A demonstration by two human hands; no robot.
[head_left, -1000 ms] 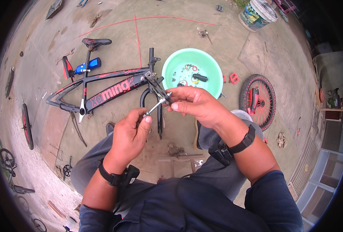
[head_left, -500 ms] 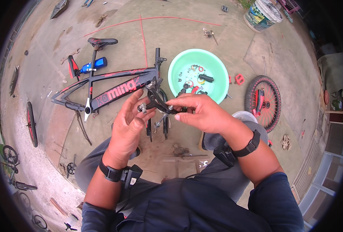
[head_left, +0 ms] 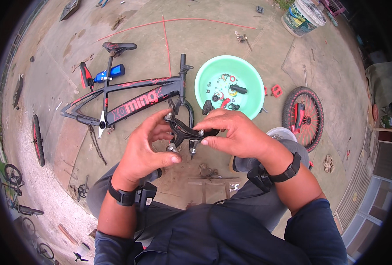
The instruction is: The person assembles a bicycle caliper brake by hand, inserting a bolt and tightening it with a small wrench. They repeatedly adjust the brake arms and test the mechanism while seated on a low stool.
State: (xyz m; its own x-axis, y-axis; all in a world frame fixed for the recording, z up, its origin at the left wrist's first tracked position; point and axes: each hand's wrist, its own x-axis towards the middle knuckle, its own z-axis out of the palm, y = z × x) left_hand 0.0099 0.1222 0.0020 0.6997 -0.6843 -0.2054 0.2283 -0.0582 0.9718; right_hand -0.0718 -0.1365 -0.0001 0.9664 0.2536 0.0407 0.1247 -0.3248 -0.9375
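Between my hands, above the ground, is a black bicycle brake caliper (head_left: 183,128) with curved arms and silver bolts. My right hand (head_left: 242,134) pinches its right end between thumb and fingers. Curled round the two arm ends on the other side is my left hand (head_left: 143,145), index finger at the upper bolt and thumb by the lower one. Behind the caliper, partly hidden, a black fork (head_left: 190,110) lies near the head tube of a black and red bicycle frame (head_left: 143,104).
A mint-green basin (head_left: 205,66) of small parts stands ahead, right of the frame. A wheel with red spokes (head_left: 308,119) and a red pedal (head_left: 276,91) lie farther right. A blue bottle (head_left: 116,70) rests by the seat tube; a bucket (head_left: 300,20) stands far right.
The caliper has turned so both arm ends face my left hand. My left fingers and thumb have shifted from one bolt to span both ends. My right hand keeps its pinch.
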